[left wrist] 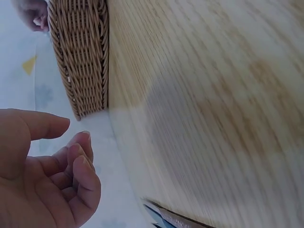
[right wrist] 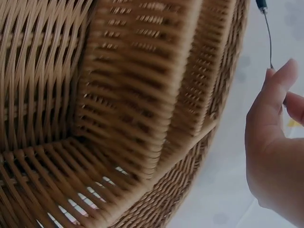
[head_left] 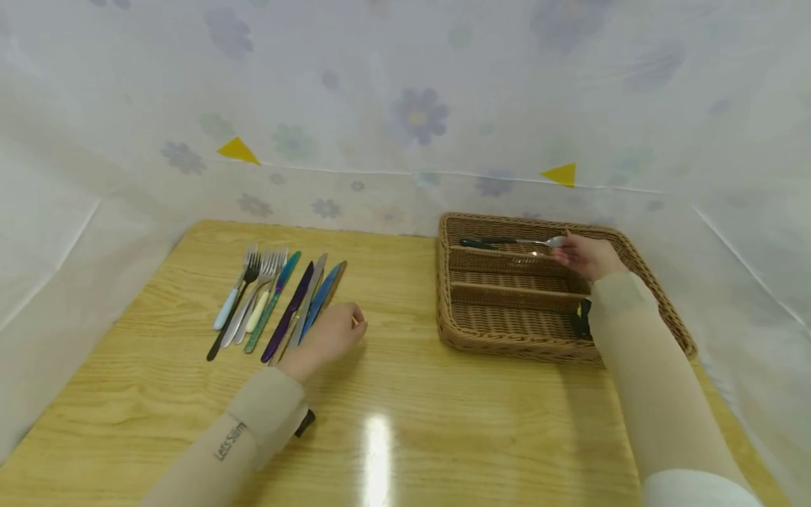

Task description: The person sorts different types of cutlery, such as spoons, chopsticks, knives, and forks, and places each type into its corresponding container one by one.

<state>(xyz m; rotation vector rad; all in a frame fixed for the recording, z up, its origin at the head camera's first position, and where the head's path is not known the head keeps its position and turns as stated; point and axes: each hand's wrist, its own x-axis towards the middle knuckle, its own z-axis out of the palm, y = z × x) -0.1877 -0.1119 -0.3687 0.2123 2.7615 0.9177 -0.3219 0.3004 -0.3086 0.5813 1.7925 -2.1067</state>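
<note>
My right hand [head_left: 589, 257] pinches a spoon [head_left: 538, 242] by its bowl end, over the back compartment of a wicker basket [head_left: 448, 324]. The spoon's dark handle points left, and its thin metal neck [right wrist: 269, 40] shows in the right wrist view. Most of the bowl is hidden by the fingers. Below it in the same compartment lies another dark handle [head_left: 474, 244]. My left hand [head_left: 329, 331] holds nothing; its fingers are loosely curled above the table, just right of a row of knives [head_left: 288, 313].
Left of the knives lie several forks [head_left: 253, 299] with white, black, yellow and metal handles. The wooden table [head_left: 443, 422] meets a flowered white curtain [head_left: 355, 105] at its back edge. Low dividers [head_left: 507, 290] split the basket into compartments.
</note>
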